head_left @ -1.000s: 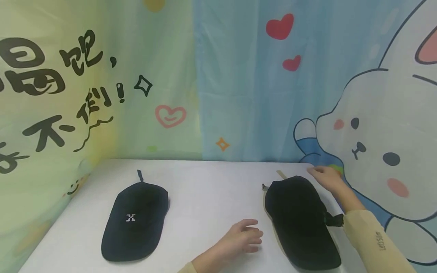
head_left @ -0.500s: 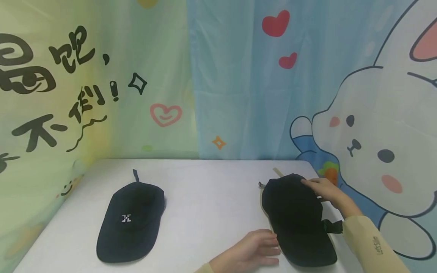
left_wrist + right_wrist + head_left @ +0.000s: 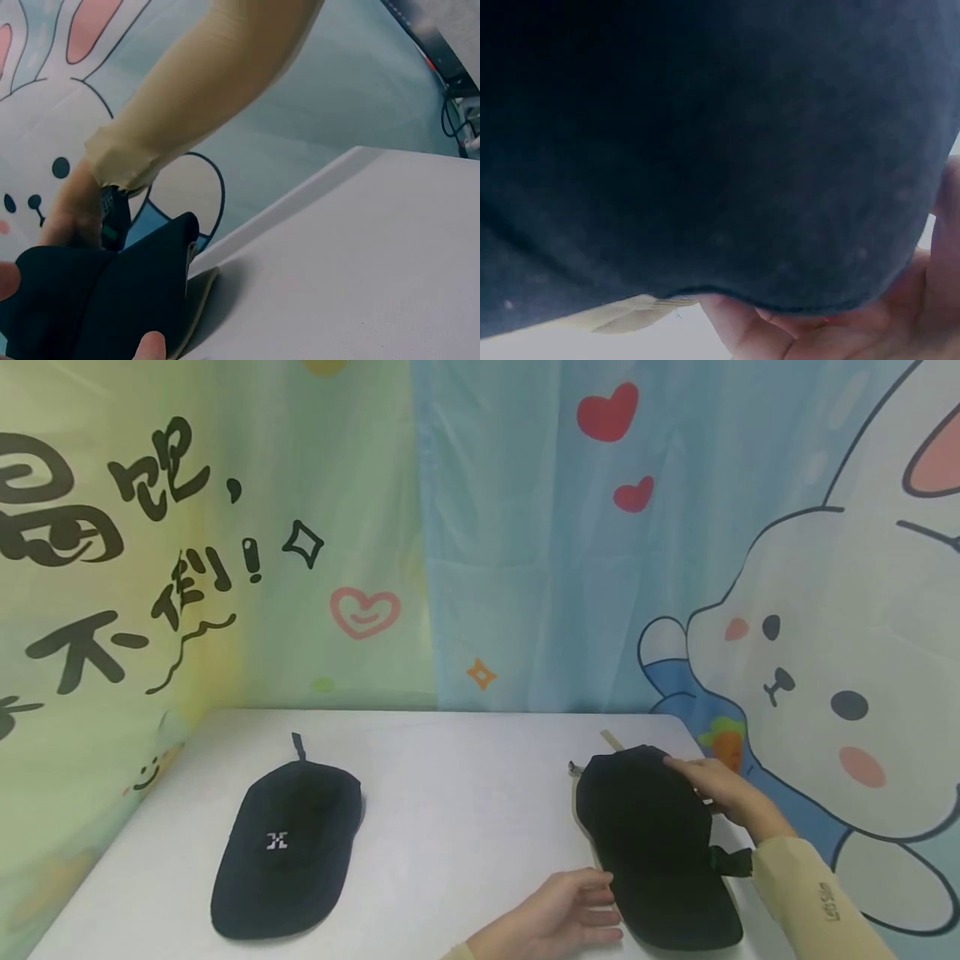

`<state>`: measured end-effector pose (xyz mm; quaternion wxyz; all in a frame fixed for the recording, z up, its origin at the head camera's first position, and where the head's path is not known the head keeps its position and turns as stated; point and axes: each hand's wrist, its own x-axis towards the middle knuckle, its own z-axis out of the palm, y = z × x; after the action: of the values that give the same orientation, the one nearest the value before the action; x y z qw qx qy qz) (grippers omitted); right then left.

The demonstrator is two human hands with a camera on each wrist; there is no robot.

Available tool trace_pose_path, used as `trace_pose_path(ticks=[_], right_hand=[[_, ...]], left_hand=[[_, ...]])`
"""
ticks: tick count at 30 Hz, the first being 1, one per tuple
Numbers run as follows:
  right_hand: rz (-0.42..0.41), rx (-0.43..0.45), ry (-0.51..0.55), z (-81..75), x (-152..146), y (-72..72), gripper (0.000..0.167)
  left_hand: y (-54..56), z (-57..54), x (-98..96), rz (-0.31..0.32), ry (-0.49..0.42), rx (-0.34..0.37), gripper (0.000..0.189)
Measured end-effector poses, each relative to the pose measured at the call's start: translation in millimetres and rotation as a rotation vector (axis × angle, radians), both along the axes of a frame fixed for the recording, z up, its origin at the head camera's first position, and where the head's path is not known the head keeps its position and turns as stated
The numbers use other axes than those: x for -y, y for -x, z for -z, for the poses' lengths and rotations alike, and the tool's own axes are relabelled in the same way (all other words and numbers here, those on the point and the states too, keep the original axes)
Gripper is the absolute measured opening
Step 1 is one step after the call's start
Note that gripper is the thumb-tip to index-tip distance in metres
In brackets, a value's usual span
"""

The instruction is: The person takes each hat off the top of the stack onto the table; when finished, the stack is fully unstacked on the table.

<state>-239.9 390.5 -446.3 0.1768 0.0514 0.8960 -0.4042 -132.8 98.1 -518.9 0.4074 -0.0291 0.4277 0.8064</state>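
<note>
On the right of the white table lies a black cap point(image 3: 652, 835), with a beige edge showing beneath it. A beige strap point(image 3: 611, 740) and a small metal buckle point(image 3: 575, 769) stick out at its far end. My right hand point(image 3: 731, 793) grips its far right edge; in the right wrist view the cap's crown hides part of the fingers point(image 3: 757, 330). My left hand point(image 3: 566, 914) is at its near left side, fingers extended and fingertips at the edge. The left wrist view shows two fingertips point(image 3: 152, 347) against the dark cloth.
A dark navy cap point(image 3: 288, 852) with a small white emblem lies on the left of the white table point(image 3: 450, 810), its strap pointing away. A printed curtain point(image 3: 495, 527) hangs behind the table and along its sides. Cables point(image 3: 454, 120) show beyond the table in the left wrist view.
My right hand has come down from beyond the table's right edge onto the black cap. My left hand has moved right to the cap's side. The caps have stayed in place.
</note>
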Motion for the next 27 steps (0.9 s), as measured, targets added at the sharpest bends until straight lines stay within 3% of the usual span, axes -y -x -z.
trace_pose_path(ticks=[5,15,19,23,27], right_hand=[[0.003,0.032,-0.013,-1.2,-0.4,-1.9,0.081],[-0.003,0.007,-0.026,-2.5,-2.0,-3.8,0.081],[-0.008,0.007,-0.021,-2.2,-3.7,-4.8,0.083],[-0.010,-0.002,-0.026,-1.3,-4.0,-6.1,0.083],[-0.013,-0.016,-0.032,-1.3,-3.6,-6.7,0.081]], left_hand=[[-1.7,-2.5,-1.8,0.015,0.002,-0.001,0.033],[-1.2,-8.6,-7.7,-0.038,0.037,0.057,0.072],[-0.7,-10.0,-9.4,-0.068,0.052,0.066,0.066],[-0.9,-3.7,-11.8,-0.076,0.026,0.049,0.052],[-1.3,1.5,-14.4,-0.081,0.027,-0.035,0.042]])
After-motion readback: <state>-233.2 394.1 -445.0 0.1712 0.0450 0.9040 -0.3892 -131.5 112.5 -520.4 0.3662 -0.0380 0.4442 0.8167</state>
